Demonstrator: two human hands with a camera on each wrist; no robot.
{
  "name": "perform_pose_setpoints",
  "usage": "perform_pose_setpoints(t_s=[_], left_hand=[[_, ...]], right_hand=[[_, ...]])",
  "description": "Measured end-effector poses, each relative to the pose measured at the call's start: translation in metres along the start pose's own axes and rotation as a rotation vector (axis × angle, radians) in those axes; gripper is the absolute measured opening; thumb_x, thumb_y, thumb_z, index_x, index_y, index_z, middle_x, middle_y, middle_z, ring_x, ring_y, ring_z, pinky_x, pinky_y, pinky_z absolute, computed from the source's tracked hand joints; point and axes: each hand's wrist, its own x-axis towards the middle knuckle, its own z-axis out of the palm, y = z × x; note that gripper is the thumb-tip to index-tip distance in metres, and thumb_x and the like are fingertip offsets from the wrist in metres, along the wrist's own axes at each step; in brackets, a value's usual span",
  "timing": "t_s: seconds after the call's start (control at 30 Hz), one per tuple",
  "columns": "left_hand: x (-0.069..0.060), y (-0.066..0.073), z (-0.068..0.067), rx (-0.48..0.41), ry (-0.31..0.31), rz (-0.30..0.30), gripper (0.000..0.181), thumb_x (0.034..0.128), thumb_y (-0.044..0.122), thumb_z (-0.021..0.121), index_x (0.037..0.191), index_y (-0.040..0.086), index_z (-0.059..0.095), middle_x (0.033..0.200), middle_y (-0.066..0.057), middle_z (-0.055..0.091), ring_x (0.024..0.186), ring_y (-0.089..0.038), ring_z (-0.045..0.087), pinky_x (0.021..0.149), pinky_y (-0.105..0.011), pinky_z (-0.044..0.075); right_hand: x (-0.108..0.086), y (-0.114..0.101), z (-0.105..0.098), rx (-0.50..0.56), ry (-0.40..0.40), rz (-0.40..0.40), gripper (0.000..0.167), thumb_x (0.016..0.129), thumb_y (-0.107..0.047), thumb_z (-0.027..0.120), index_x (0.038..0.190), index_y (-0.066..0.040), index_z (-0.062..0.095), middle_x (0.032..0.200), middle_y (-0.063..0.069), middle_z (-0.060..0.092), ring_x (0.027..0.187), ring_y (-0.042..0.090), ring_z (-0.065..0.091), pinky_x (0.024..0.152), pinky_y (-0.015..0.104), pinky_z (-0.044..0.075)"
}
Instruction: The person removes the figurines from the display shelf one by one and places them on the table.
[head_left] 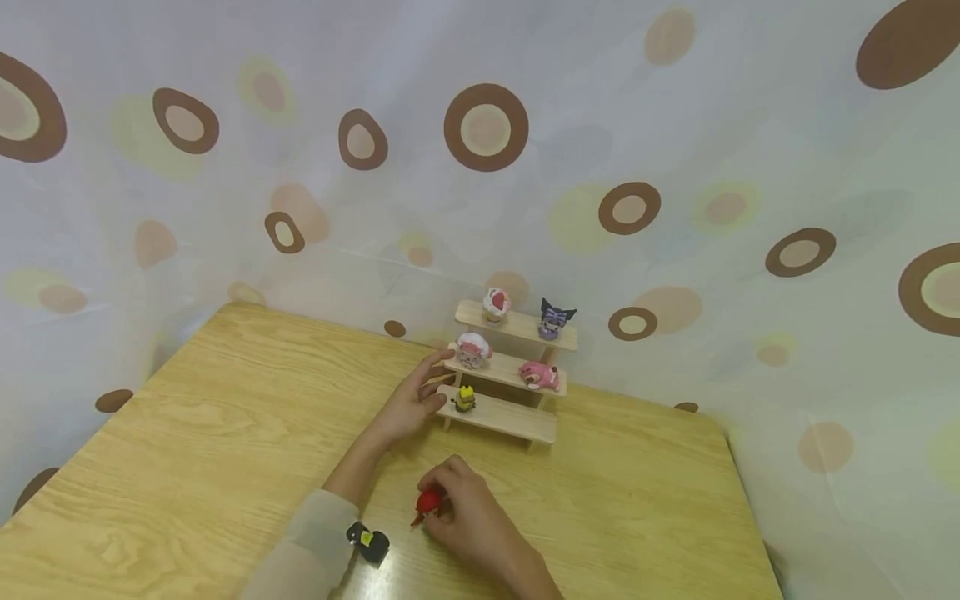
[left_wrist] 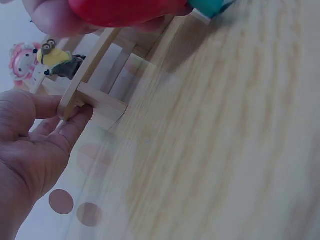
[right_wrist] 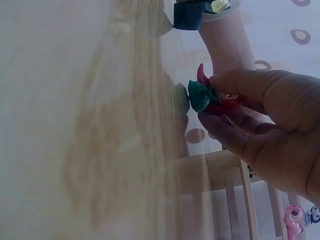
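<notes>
My left hand (head_left: 408, 407) is at the left end of a small three-step wooden display stand (head_left: 513, 418). In the left wrist view its thumb and fingers pinch the end of the lowest step (left_wrist: 96, 59). My right hand (head_left: 472, 517) holds a red-haired figurine (head_left: 429, 502) with a green lower part (right_wrist: 199, 96), in front of the stand and just above the table. A yellow minion figurine (head_left: 466, 399) stands at the left of the lowest step. A white-and-pink capped figurine (head_left: 473, 350) and a pink lying figurine (head_left: 540, 376) occupy the middle step.
On the top step are a figurine with a white-and-red top (head_left: 496, 305) and a purple figurine with black pointed ears (head_left: 553, 320). The wooden table (head_left: 225, 425) meets a dotted sheet (head_left: 420, 192) behind the stand. A black camera (head_left: 369, 543) sits at my left wrist.
</notes>
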Motion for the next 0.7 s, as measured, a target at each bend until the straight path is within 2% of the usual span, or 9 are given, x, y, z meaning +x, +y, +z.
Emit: perform_pose_setpoints(t_s=[0.2, 0.37, 0.57, 0.7], left_hand=[[0.0009, 0.001, -0.0007, -0.003, 0.0, -0.009, 0.075, 0.1009, -0.018, 0.051, 0.164, 0.02, 0.035, 0.165, -0.018, 0.035, 0.151, -0.039, 0.04, 0.127, -0.05, 0.031], [0.0001, 0.0008, -0.0006, 0.001, 0.003, -0.008, 0.075, 0.1008, -0.018, 0.051, 0.164, 0.019, 0.035, 0.164, -0.02, 0.036, 0.151, -0.04, 0.04, 0.127, -0.05, 0.031], [-0.001, 0.0011, -0.0002, 0.005, 0.001, -0.006, 0.074, 0.1014, -0.016, 0.052, 0.164, 0.02, 0.035, 0.163, -0.021, 0.037, 0.151, -0.041, 0.041, 0.126, -0.05, 0.032], [-0.0009, 0.0018, -0.0003, 0.009, -0.001, -0.004, 0.073, 0.1021, -0.015, 0.052, 0.164, 0.021, 0.035, 0.164, -0.02, 0.037, 0.151, -0.04, 0.041, 0.127, -0.051, 0.032]], right_hand=[[0.001, 0.0008, 0.0, -0.056, 0.007, -0.027, 0.037, 0.081, 0.001, 0.085, 0.106, -0.016, 0.065, 0.105, -0.008, 0.055, 0.092, 0.001, 0.056, 0.082, 0.018, 0.055], [0.0004, 0.0014, 0.0012, -0.072, -0.006, -0.031, 0.037, 0.081, 0.0, 0.085, 0.105, -0.018, 0.064, 0.103, -0.009, 0.053, 0.09, 0.001, 0.053, 0.081, 0.018, 0.053], [-0.0011, 0.0014, 0.0009, -0.069, -0.028, -0.044, 0.043, 0.084, 0.0, 0.084, 0.12, -0.013, 0.065, 0.112, -0.004, 0.06, 0.099, 0.003, 0.057, 0.089, 0.02, 0.055], [-0.0017, 0.001, -0.0002, -0.05, -0.049, -0.034, 0.05, 0.085, -0.004, 0.084, 0.13, -0.012, 0.063, 0.114, -0.004, 0.062, 0.098, 0.002, 0.057, 0.089, 0.021, 0.055]])
